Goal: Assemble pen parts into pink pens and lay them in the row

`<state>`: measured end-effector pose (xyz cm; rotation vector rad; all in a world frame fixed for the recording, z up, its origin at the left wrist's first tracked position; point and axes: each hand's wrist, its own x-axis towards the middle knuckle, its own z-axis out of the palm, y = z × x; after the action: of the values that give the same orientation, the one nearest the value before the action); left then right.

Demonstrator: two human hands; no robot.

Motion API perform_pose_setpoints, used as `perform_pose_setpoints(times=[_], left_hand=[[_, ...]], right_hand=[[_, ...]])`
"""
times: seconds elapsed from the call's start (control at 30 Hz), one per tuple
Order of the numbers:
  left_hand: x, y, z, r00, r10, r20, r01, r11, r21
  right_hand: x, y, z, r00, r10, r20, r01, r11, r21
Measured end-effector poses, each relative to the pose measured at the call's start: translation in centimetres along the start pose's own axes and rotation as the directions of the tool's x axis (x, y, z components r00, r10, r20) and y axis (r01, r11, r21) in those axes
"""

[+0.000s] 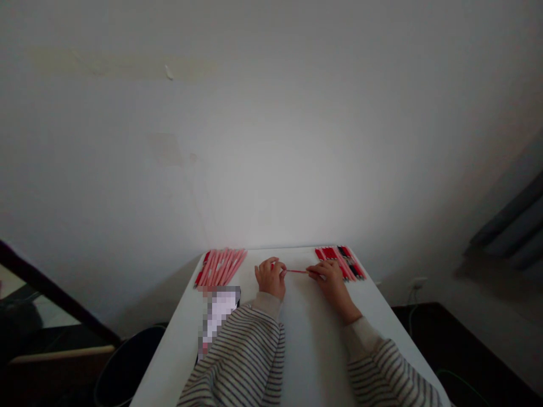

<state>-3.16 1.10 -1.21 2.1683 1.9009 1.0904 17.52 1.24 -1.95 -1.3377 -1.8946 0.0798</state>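
My left hand (270, 278) and my right hand (330, 277) are close together above the white table. A slim red pen-like stick (296, 271) stretches level between them. Its left end is pinched in the left fingers, and the right fingers close on its other end, where a yellowish bit shows. I cannot make out its exact kind. Beyond the left hand lies a fanned pile of pink pen-like sticks (220, 268), with some red at its left edge. Beside and partly behind the right hand are rows of red, pink and black pen-like sticks (352, 265).
A phone (220, 311), its screen blurred out, lies on the white table (303, 362) by my left forearm. The table's far edge meets a grey wall (275, 141). A dark bin (127, 367) stands on the floor at the left. A socket with a cord (418, 284) is at the right.
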Motion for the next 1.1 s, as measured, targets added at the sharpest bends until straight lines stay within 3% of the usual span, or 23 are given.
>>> perform_pose_setpoints(times=[0.3, 0.67, 1.1], left_hand=[[0.1, 0.5, -0.5, 0.999, -0.004, -0.039, 0.004, 1.0, -0.017], [-0.2, 0.5, -1.4, 0.962, -0.213, -0.169, 0.255, 0.924, 0.286], [-0.2, 0.1, -1.1, 0.956, -0.228, -0.182, 0.279, 0.896, 0.346]], right_hand=[[0.0, 0.5, 0.0, 1.0, 0.005, -0.028, -0.005, 1.0, 0.001], [0.0, 0.7, -0.2, 0.998, 0.02, -0.052, -0.02, 1.0, 0.004], [0.0, 0.6, -0.1, 0.999, 0.023, -0.039, -0.022, 0.999, 0.026]])
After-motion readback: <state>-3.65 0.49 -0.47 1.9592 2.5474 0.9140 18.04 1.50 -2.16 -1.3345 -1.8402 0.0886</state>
